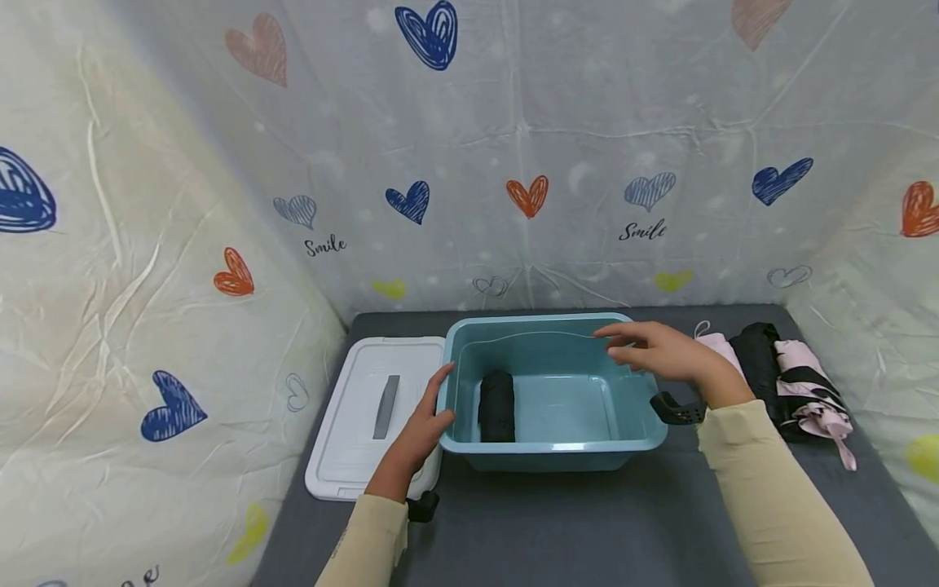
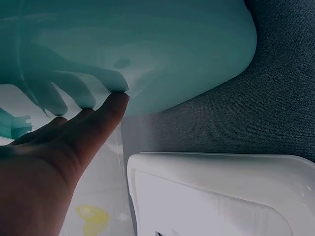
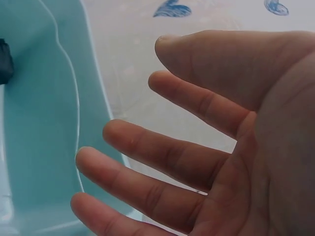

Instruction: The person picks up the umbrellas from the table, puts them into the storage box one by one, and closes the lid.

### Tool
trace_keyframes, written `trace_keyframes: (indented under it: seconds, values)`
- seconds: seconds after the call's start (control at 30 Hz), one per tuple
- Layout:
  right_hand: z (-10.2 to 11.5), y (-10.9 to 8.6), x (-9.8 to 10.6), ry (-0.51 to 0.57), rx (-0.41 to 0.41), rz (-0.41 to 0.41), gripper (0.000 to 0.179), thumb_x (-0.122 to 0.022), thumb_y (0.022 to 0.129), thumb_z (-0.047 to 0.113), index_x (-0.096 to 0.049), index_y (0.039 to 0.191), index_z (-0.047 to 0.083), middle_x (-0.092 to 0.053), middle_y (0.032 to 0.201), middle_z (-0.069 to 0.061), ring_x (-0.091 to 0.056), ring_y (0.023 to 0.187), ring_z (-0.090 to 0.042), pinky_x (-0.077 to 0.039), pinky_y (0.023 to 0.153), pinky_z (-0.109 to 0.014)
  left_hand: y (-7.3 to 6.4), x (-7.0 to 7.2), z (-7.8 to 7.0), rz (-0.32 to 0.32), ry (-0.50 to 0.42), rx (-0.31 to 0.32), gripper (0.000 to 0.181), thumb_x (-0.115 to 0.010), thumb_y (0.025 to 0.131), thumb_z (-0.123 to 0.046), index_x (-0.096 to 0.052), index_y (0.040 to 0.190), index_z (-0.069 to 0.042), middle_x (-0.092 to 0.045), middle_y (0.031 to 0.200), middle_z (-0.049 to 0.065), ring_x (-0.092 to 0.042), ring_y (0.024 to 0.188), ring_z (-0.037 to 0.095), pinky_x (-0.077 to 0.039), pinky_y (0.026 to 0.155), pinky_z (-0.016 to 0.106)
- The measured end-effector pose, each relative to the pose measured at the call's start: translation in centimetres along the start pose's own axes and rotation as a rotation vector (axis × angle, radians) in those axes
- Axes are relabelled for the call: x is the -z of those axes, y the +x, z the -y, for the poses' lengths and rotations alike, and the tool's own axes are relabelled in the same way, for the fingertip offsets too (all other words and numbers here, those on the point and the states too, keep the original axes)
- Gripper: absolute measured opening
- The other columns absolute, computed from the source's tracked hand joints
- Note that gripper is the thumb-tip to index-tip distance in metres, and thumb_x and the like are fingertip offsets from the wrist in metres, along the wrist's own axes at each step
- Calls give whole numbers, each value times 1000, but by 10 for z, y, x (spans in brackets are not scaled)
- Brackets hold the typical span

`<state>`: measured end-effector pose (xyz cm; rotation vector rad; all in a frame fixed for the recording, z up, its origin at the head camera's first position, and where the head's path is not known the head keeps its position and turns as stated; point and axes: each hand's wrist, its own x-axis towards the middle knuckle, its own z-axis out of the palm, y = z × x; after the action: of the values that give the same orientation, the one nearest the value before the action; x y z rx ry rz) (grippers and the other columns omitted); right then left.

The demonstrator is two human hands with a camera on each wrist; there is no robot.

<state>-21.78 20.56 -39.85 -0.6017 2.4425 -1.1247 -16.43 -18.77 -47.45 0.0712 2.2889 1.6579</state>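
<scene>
With one black folded umbrella (image 1: 496,405) laid in the teal plastic tub (image 1: 557,447), my flat left hand (image 1: 420,430) braces its left wall while my empty, spread right hand (image 1: 663,350) hovers above the right rim, and I judge the next move calls for fetching the pink-and-black folded umbrellas (image 1: 785,379) at right.

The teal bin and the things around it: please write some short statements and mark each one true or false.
1. A black folded umbrella lies inside the teal bin. True.
2. The white lid sits on the bin. False: it lies on the table beside the bin's left side.
3. The left hand touches the bin's outer wall. True.
4. The right hand grips an umbrella. False: its fingers are spread open above the bin, holding nothing.
</scene>
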Motion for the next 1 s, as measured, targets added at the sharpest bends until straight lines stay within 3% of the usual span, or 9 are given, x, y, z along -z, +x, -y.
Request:
trace_keyframes:
  seconds: [0.27, 0.5, 0.6, 1.0]
  values:
    - [-14, -8, 9, 16, -28, -43, 48, -52, 99, 29, -47, 143, 12, -54, 136, -23, -62, 113, -34, -52, 89, -48, 0, -3, 0, -8, -4, -5, 74, -40, 86, -6, -19, 151, -34, -11, 160, 10, -31, 130, 38, -41, 95, 49]
    - [-29, -18, 11, 36, -61, -94, 49, -52, 99, 26, -45, 143, 8, -53, 138, -24, -60, 116, -37, -51, 89, -50, 16, -3, 27, -35, -16, 9, 75, -40, 87, -7, -19, 150, -41, -9, 161, 6, -29, 132, 37, -40, 93, 46]
    - [-34, -22, 11, 44, -74, -108, 50, -51, 99, 29, -45, 143, 8, -52, 138, -24, -60, 115, -39, -52, 88, -49, 17, -3, 32, -51, -10, 5, 74, -40, 87, -8, -20, 149, -44, -11, 160, 5, -30, 131, 36, -41, 93, 47]
    - [-53, -40, 16, 48, -116, -164, 50, -50, 99, 31, -44, 144, 9, -51, 139, -26, -59, 114, -36, -52, 87, -46, 15, -5, 35, -71, 5, -37, 74, -41, 84, -10, -23, 148, -43, -16, 159, 8, -33, 129, 39, -41, 91, 49]
